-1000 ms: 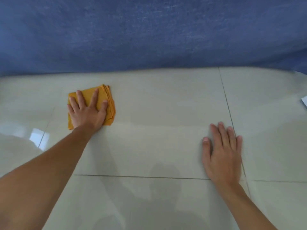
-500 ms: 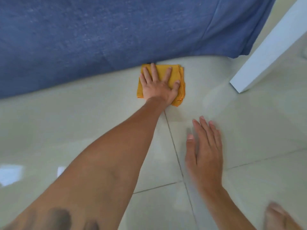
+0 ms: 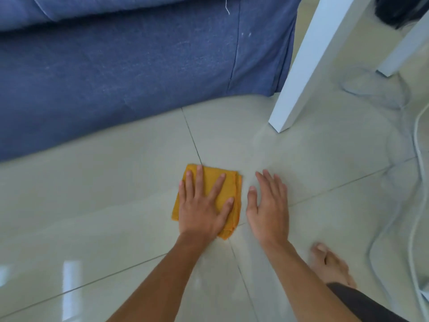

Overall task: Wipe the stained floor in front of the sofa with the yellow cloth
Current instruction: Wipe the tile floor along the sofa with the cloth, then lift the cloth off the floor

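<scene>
The folded yellow cloth (image 3: 226,189) lies flat on the pale tiled floor (image 3: 104,194), over a crossing of tile joints, a little in front of the blue sofa (image 3: 139,66). My left hand (image 3: 204,205) presses down on the cloth with fingers spread, covering most of it. Just to the cloth's right, my right hand (image 3: 269,203) rests flat on the bare tile, fingers apart, holding nothing. I cannot make out a distinct stain on the glossy tiles.
A white table leg (image 3: 301,66) stands on the floor right of the sofa's corner, and a second white leg (image 3: 404,43) is at the far right. White cables (image 3: 417,147) run along the right edge. My bare foot (image 3: 329,266) is at lower right.
My left hand has slid the cloth away from the sofa's base toward me, next to my right hand. The view has lifted, showing more sofa and the table legs.
</scene>
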### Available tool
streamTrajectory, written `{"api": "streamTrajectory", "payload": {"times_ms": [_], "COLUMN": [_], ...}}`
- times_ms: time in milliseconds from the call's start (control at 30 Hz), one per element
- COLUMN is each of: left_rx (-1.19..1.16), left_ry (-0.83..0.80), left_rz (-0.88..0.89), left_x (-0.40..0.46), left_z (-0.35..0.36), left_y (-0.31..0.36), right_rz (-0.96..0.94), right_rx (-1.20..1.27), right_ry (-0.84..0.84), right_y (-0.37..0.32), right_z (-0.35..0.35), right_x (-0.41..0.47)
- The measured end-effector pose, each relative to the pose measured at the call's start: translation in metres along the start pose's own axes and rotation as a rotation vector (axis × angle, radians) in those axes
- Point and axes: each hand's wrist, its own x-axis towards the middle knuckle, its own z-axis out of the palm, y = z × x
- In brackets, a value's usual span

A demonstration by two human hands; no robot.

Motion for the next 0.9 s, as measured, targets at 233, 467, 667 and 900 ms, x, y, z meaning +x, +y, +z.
{"api": "streamTrajectory", "payload": {"times_ms": [233,467,667,900], "left_rx": [-0.094,-0.134,-0.03,-0.134], "left_ry": [-0.106,0.002,-0.09,-0.142], "left_rz": [-0.076,-0.075,-0.057,0.03], "left_x": [-0.052,-0.01,0.008,-0.006], "left_z": [-0.023,-0.059,-0.066,-0.102], "left_y": [-0.046,-0.082,-0.092,-0.081], "right_rz": [-0.144,-0.263,-0.372,-0.343], "right_rx": [-0.199,-0.226,-0.22,-0.296], "right_ry": [-0.141,-0.327,-0.516,-0.632], "right_y": [-0.015,-0.04,-0.074,-0.107], "right_z": [-0.003,0.011,0.014,-0.004], "right_x": [-0.012,-0.002,0.004,0.007]}}
